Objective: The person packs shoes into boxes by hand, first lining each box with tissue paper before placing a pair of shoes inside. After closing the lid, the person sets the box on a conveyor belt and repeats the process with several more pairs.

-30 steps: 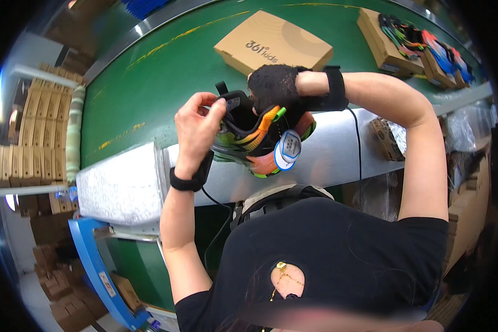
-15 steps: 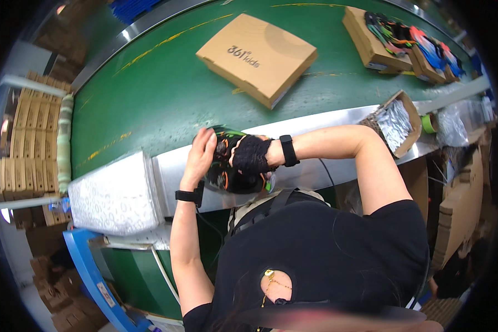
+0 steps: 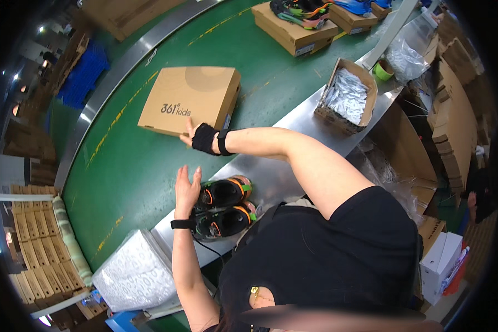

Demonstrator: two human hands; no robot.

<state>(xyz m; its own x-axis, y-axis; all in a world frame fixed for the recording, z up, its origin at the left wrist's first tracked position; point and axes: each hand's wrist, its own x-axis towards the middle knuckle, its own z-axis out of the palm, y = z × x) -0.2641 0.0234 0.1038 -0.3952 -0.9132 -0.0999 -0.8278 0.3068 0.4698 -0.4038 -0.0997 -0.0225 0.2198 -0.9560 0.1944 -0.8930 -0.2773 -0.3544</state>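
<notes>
A closed brown cardboard shoebox point(image 3: 180, 99) lies on the green conveyor belt ahead of me. My right hand point(image 3: 203, 136), in a black fingerless glove, is at its near edge with the fingers spread against the cardboard. My left hand point(image 3: 187, 191) is held open with its fingers stretched out, just left of a pair of shoes. These stand side by side on the metal ledge near my body: a black shoe with orange and green trim point(image 3: 222, 193) and its matching mate point(image 3: 223, 222) closer to me. Neither shoe is in a hand.
White patterned wrapping sheets point(image 3: 135, 274) are stacked at the left. On the right ledge stand an open carton of silvery packets point(image 3: 346, 97) and a green tape roll point(image 3: 383, 70). More shoes rest on shoeboxes point(image 3: 296, 39) up the belt. Folded cartons point(image 3: 36, 221) fill a left rack.
Both hands have come off the shoes, which now stand on the ledge. My right hand has reached forward to the shoebox. The view has turned, with the shoebox now further left.
</notes>
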